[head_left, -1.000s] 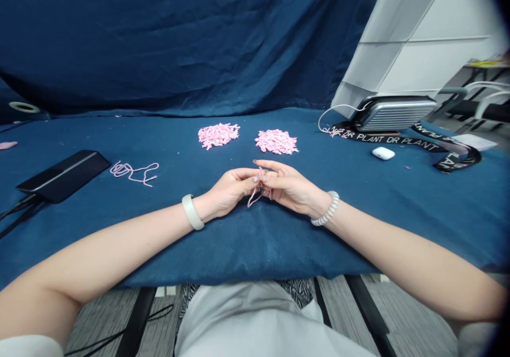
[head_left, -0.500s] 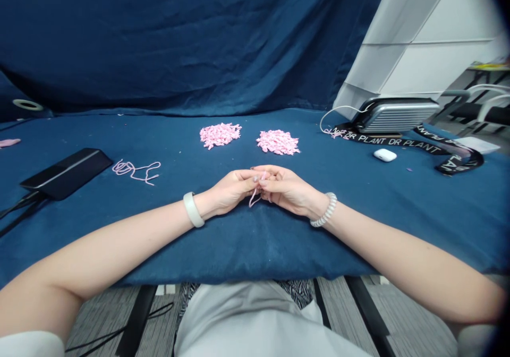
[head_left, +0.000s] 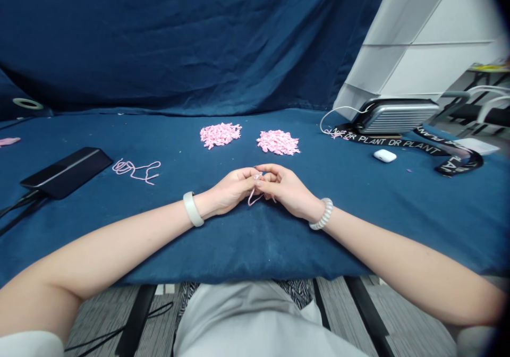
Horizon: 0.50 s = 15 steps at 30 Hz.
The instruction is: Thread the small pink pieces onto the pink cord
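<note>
My left hand (head_left: 230, 191) and my right hand (head_left: 285, 190) meet at the fingertips above the blue cloth, pinching a thin pink cord (head_left: 255, 198). A small loop of it hangs below my fingers, and the rest is hidden inside them. Two heaps of small pink pieces, one (head_left: 220, 135) and another (head_left: 278, 142), lie ahead of my hands, out of reach of my fingertips. To the left lies a loose length of pink cord (head_left: 135, 169), apart from my left hand.
A black flat case (head_left: 66, 172) with cables lies at the left. At the back right stand a silver ribbed case (head_left: 398, 116), a white earbud case (head_left: 384, 155) and a black "DR PLANT" lanyard (head_left: 398, 143). A blue cloth (head_left: 159, 43) hangs behind.
My right hand has shifted slightly left, closer to my left hand, and its fingers have curled in around the cord. My left hand has barely moved.
</note>
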Motion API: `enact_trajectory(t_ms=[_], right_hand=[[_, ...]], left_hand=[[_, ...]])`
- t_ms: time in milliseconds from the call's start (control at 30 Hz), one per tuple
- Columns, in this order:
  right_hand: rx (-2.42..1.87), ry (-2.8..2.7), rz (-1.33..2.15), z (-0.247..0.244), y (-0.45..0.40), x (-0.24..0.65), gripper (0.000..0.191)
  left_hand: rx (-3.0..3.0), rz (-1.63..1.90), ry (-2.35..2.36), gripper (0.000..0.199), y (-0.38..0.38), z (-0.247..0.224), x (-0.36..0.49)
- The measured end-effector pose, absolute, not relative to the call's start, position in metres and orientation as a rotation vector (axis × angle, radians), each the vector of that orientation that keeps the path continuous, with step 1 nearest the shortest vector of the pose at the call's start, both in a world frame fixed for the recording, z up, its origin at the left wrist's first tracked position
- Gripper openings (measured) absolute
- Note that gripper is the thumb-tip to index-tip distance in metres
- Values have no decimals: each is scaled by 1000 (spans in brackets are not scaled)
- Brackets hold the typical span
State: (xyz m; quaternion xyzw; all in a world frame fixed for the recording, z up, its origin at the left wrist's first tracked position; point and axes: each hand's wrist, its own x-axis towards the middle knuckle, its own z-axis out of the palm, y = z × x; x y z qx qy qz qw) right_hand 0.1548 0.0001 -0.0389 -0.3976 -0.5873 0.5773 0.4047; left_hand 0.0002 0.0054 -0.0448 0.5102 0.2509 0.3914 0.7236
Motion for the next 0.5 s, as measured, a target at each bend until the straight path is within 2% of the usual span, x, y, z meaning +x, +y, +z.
enact_trajectory(t_ms=[167, 500], right_hand=[[-1002, -1591, 1218, -41, 3, 155, 43], [-910, -1629, 1027, -39, 9, 166, 30]], left_hand=[[1039, 951, 615, 19, 8, -48, 1], [994, 943, 628, 23, 9, -48, -2]])
